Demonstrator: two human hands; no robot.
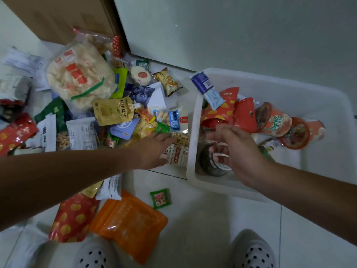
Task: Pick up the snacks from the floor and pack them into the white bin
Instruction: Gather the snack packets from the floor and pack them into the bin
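The white bin (193, 120) stands on the floor at the right. It holds red packets, a blue packet, several orange noodle cups (278, 122) and a dark round tub (210, 163). My right hand (237, 151) is inside the bin's near left corner, thumb and fingers curled round the tub's top. My left hand (154, 149) reaches over the snack pile left of the bin. Its fingers are straight and touch a nut bar packet (181, 139), beside a small green packet (163, 128).
Snacks cover the floor at left: a large bag of white crackers (77, 74), a yellow drink pouch (113, 112), a peanut packet (172, 118), an orange bag (131, 223), a red dotted bag (71, 219) and a green sachet (160, 198). A cardboard box (58, 16) stands behind. My shoes show at the bottom.
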